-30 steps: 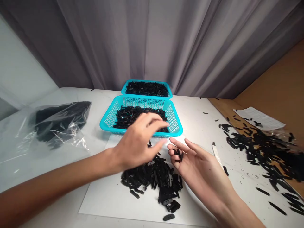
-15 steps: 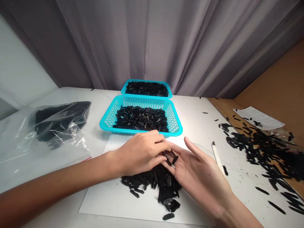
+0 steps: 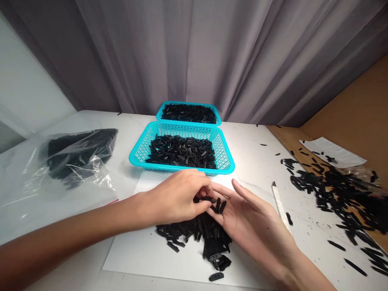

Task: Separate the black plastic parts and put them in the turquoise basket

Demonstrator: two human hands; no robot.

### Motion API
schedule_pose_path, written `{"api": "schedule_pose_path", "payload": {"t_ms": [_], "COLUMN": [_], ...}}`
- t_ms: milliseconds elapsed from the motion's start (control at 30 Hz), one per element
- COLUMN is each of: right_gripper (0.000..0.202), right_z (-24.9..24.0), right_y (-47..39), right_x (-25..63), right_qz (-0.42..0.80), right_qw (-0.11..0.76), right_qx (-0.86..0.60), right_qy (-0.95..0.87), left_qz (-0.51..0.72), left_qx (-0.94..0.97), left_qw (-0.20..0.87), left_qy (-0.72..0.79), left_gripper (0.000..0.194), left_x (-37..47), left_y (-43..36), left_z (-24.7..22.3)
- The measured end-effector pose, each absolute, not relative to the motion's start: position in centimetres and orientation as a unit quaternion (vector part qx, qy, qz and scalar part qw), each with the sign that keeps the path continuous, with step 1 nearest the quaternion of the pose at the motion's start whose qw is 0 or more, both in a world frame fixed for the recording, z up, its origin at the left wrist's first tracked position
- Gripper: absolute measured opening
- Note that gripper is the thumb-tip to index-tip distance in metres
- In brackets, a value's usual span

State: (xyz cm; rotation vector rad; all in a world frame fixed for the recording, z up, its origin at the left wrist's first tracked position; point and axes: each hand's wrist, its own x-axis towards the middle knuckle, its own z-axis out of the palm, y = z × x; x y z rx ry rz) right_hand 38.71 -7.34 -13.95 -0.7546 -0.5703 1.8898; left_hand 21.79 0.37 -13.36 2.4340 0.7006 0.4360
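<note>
My right hand [image 3: 251, 218] lies palm up, with several small black elongated pieces [image 3: 218, 205] resting on its fingers and its thumb held apart. My left hand [image 3: 178, 196] reaches over those fingers, its thumb and bent forefinger closed around dark pieces at the fingertips. What exactly it pinches is partly hidden by the hand. Beneath both hands, a loose pile of black pieces [image 3: 194, 230] sits on a white sheet [image 3: 145, 258]. Some of them are clumped or joined, and one piece with small holes [image 3: 216, 277] lies apart near the sheet's front edge.
A turquoise basket [image 3: 182, 169] of black pieces stands ahead, with a second basket [image 3: 189, 122] behind it. At left lies a clear plastic bag [image 3: 81, 161] with black contents. A white-handled knife [image 3: 280, 206] and scattered black pieces [image 3: 327, 190] are at right.
My left thumb and forefinger have curled inward over my right fingers. The pieces on the right hand have shifted and lie differently. The whole view has moved slightly.
</note>
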Motion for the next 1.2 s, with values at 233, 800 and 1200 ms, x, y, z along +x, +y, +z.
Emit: {"api": "schedule_pose_path", "payload": {"t_ms": [233, 800, 1200], "right_gripper": [0.022, 0.027, 0.027], "right_z": [-13.96, -14.68, -14.53], "right_y": [-7.52, -7.25, -7.33], "right_x": [38.95, 39.36, 39.58], "right_qz": [0.746, 0.568, 0.532], "right_qw": [0.515, 0.495, 0.519], "right_qx": [-0.358, -0.515, -0.54], "right_qy": [-0.226, -0.409, -0.395], "left_qz": [0.239, 0.338, 0.344], "left_qx": [0.886, 0.837, 0.83], "left_qw": [0.303, 0.331, 0.335], "left_qy": [0.255, 0.275, 0.283], "left_gripper": [0.008, 0.018, 0.016], "left_x": [21.91, 22.03, 22.17], "left_y": [0.37, -0.08, -0.02], "left_z": [-13.05, -12.78, -13.12]}}
